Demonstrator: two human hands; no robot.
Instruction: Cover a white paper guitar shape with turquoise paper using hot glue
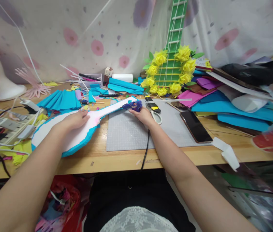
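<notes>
A guitar-shaped cutout [95, 117], white on its face with blue crepe paper along its edges, lies tilted across the left of the table. My left hand [77, 118] rests on its wide body, fingers stretched out flat against the white surface. In my right hand [141, 113] is a dark blue hot glue gun [134, 105], its nozzle pointing left at the edge of the cutout's neck. A black cord [147, 148] runs down from it over the table edge. Scissors [157, 117] and a black-and-yellow cutter [152, 104] lie just beyond my right hand.
A grey cutting mat [124, 138] carries a phone [195, 127]. Behind stands a green guitar [169, 77] with yellow flowers. Power strips and cables [10, 129] crowd the left; coloured paper sheets [223, 108] pile up right, near a red cup [271, 138].
</notes>
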